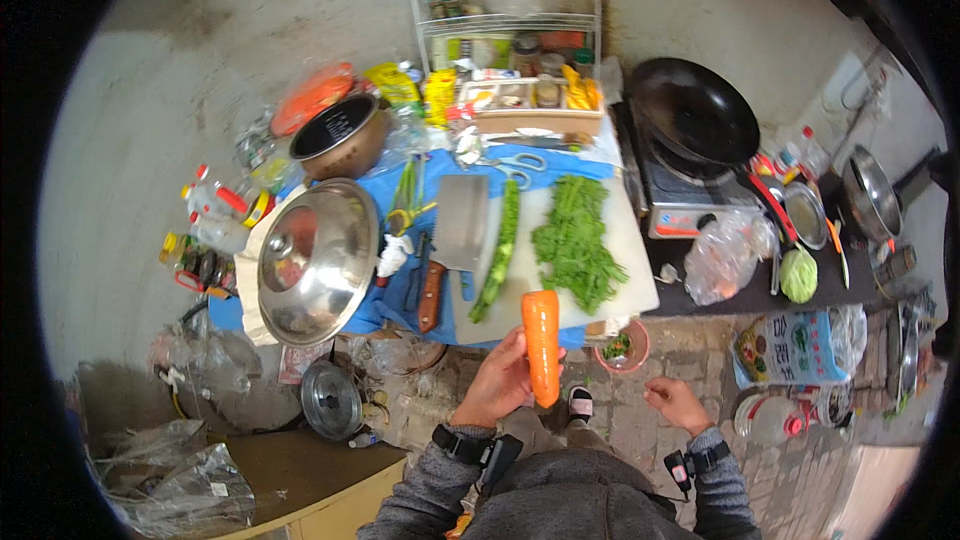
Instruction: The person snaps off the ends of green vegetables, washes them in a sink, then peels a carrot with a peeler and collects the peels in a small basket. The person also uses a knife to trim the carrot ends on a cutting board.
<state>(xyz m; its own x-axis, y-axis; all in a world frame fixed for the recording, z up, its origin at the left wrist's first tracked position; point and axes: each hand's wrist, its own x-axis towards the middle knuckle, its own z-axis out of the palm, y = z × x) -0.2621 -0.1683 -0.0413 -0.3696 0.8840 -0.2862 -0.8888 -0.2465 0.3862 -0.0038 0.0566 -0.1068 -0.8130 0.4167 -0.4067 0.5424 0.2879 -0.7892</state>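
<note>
My left hand [495,382] grips a large orange carrot [541,349] upright, just in front of the near edge of the white cutting board [634,270]. Over the floor to the right hangs my right hand [679,401], fingers curled, with nothing visible in it. A bunch of leafy greens [577,240] lies on the board. Left of the greens is a partly peeled cucumber [499,255]. Beside it rests a cleaver [459,221] with a wooden handle [431,296]. Kitchen scissors [517,165] lie behind the cucumber. Below the board's near edge, a pink bin [634,352] holds green scraps.
At left, a steel lid [319,262] stands near a rice cooker pot [341,139]. A black wok [694,112] sits on a cooktop [697,202] at right, near a plastic bag [724,259] and a green cabbage [799,275]. A seasoning rack [510,22] stands behind.
</note>
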